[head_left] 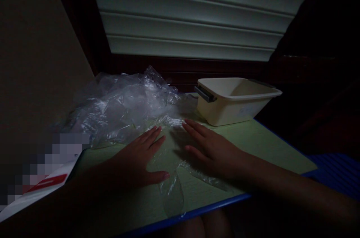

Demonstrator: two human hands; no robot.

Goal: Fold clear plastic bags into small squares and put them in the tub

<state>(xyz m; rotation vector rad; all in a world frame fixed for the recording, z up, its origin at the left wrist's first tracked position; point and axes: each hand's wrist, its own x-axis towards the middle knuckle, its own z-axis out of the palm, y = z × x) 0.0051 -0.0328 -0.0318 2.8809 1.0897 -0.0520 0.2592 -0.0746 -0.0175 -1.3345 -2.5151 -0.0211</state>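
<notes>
Facing down, your left hand [142, 151] and right hand [210, 148] stand wide, fingers parted, beside a clear plastic bag [173, 195]. It lies on the table [277, 148], nearer you than the tub [232, 108]; whether you touch it, I cannot tell. Left of the tub sits a plastic heap [120, 107].

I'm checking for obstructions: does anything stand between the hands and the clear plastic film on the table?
Nothing visible does. The left hand and right hand are spread open at the clear plastic film; dimness hides whether they touch it. The crumpled clear plastic pile and cream plastic bin sit farther back.
</notes>
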